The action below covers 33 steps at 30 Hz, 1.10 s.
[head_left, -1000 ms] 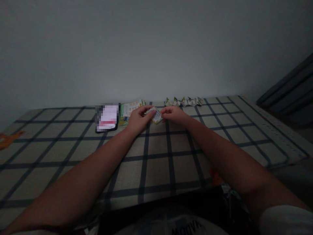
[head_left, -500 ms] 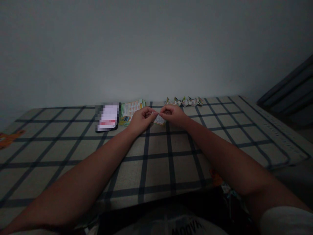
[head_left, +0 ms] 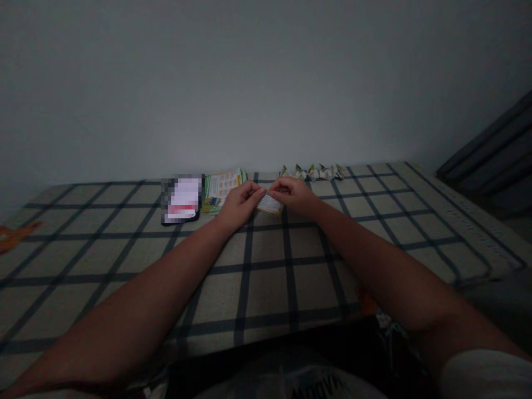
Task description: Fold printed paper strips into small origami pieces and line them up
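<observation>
Between my two hands is a small folded piece of printed paper, pale with lines of text and a greenish-yellow lower edge. My left hand pinches it at its upper left between thumb and forefinger. At its upper right, my right hand pinches it the same way, the fingertips of both hands nearly meeting. Just beyond my left hand lies a pile of printed green and white paper sheets, partly covered by that hand. Behind my right hand stands a row of several small folded paper pieces with pointed tips.
A phone with a blurred bright screen lies left of the sheets. Under everything is a checked cloth over the table. A plain grey wall rises at the back. Orange patterned patches mark the cloth at far left.
The paper between my hands shows more of its printed face and lower edge now. My fingertips have shifted slightly to the left. The phone, sheets and folded row stay in place.
</observation>
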Each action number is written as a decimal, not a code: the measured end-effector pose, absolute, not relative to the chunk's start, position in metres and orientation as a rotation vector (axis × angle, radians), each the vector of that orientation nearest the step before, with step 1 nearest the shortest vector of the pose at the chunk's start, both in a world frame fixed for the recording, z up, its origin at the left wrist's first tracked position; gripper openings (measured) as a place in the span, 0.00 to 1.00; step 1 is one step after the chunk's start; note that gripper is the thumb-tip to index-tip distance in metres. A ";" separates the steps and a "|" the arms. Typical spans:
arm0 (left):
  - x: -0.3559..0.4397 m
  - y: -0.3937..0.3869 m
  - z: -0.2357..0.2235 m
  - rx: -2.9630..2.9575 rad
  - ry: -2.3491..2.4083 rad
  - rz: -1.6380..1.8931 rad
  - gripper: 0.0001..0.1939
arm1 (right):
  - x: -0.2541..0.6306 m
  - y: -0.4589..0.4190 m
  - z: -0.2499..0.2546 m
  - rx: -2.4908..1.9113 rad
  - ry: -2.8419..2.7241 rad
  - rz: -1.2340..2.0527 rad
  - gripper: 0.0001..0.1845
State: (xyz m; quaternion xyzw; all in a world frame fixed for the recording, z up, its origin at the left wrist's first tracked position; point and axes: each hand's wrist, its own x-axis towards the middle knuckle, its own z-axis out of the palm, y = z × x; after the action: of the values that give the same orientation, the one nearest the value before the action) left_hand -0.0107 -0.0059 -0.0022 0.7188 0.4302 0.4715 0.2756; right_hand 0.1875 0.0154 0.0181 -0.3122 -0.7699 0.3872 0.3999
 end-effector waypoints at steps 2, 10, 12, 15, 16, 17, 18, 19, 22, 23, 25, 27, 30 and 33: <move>-0.011 -0.006 -0.002 1.952 1.168 1.261 0.17 | 0.188 0.015 0.017 -0.783 -1.933 1.040 0.12; -0.009 -0.007 -0.002 1.995 1.155 1.195 0.16 | 0.189 0.015 0.016 -0.811 -2.032 0.824 0.13; -0.009 -0.008 -0.002 2.003 1.145 1.189 0.15 | 0.189 0.015 0.017 -0.802 -2.052 0.769 0.12; -0.010 -0.010 -0.001 2.038 1.170 1.211 0.12 | 0.190 0.017 0.016 -0.783 -2.056 0.810 0.12; -0.010 -0.011 0.000 2.056 1.186 1.207 0.12 | 0.190 0.017 0.015 -0.783 -2.056 0.839 0.13; -0.010 -0.011 0.001 2.072 1.201 1.196 0.12 | 0.190 0.017 0.015 -0.784 -2.057 0.863 0.13; -0.010 -0.012 0.001 2.080 1.210 1.184 0.12 | 0.190 0.018 0.014 -0.784 -2.062 0.878 0.12; -0.010 -0.012 0.001 2.077 1.209 1.173 0.13 | 0.190 0.018 0.014 -0.779 -2.067 0.880 0.12; -0.010 -0.011 0.002 2.037 1.168 1.178 0.15 | 0.190 0.017 0.012 -0.749 -2.089 0.843 0.11; -0.009 -0.011 0.002 2.037 1.165 1.185 0.15 | 0.190 0.017 0.012 -0.744 -2.096 0.828 0.10; -0.009 -0.012 0.003 2.062 1.194 1.217 0.15 | 0.191 0.018 0.012 -0.753 -2.101 0.817 0.11; -0.008 -0.013 0.003 2.094 1.252 1.260 0.14 | 0.192 0.019 0.013 -0.787 -2.098 0.811 0.12; -0.007 -0.012 0.002 2.093 1.283 1.284 0.12 | 0.193 0.019 0.014 -0.815 -2.112 0.719 0.13; -0.009 -0.010 0.000 2.016 1.210 1.279 0.13 | 0.193 0.019 0.015 -0.779 -2.148 0.581 0.12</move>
State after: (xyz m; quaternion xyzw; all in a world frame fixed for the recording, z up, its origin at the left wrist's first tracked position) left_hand -0.0086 -0.0096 -0.0002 0.7329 0.4400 0.4650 0.2303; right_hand 0.1929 0.0186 0.0148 -0.3055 -0.8419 0.2277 0.3821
